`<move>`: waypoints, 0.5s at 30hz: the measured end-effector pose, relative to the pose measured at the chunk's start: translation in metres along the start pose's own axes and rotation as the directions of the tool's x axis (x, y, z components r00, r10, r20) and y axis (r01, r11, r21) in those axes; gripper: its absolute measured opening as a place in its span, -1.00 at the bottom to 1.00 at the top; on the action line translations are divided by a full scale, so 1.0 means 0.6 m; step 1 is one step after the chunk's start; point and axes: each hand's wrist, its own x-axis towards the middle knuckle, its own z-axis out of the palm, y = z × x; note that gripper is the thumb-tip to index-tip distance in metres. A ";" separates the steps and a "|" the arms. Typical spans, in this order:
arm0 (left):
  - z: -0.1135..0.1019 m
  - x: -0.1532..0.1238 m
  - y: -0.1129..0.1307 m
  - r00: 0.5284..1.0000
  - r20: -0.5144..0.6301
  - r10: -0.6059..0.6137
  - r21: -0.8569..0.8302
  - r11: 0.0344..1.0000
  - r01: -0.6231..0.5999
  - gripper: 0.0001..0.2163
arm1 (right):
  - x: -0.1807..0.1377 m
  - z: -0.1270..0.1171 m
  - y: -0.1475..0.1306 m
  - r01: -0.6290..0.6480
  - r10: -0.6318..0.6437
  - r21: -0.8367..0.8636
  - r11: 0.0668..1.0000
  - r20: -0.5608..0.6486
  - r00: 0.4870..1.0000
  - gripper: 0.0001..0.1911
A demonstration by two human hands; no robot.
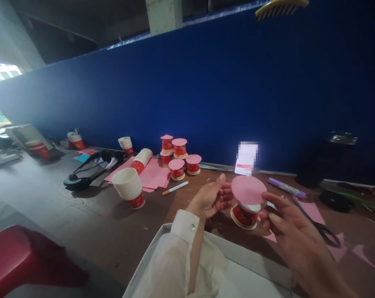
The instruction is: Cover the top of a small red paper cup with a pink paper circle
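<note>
A small red and white paper cup piece [245,214] with a round pink paper disc [248,189] on top sits between my hands above the brown table [82,215]. My left hand [210,198] curls around its left side, fingertips at the disc's edge. My right hand [287,219] touches its right side with thumb and fingers. Both hands seem to hold it together.
Several finished pink-topped cups [179,159] stand at the back on pink paper sheets [153,174]. A stack of paper cups [130,187], a pen [175,188], scissors [319,225], a purple glue stick [285,187] and a white tray [237,256] lie around.
</note>
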 end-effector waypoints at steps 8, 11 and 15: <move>0.009 0.009 -0.018 0.996 0.014 0.084 -0.056 0.995 -0.083 -0.72 | 0.017 -0.007 0.004 -0.012 0.014 0.042 0.999 -0.029 0.999 -0.48; 0.018 0.017 -0.024 0.994 -0.024 0.107 -0.014 0.994 -0.108 -0.71 | 0.024 -0.017 0.009 0.013 -0.012 0.015 1.000 -0.078 0.997 -0.53; 0.029 0.029 -0.030 0.991 -0.009 0.133 0.065 0.989 -0.132 -0.66 | 0.036 -0.035 0.019 0.047 -0.058 -0.078 0.996 -0.141 0.988 -0.55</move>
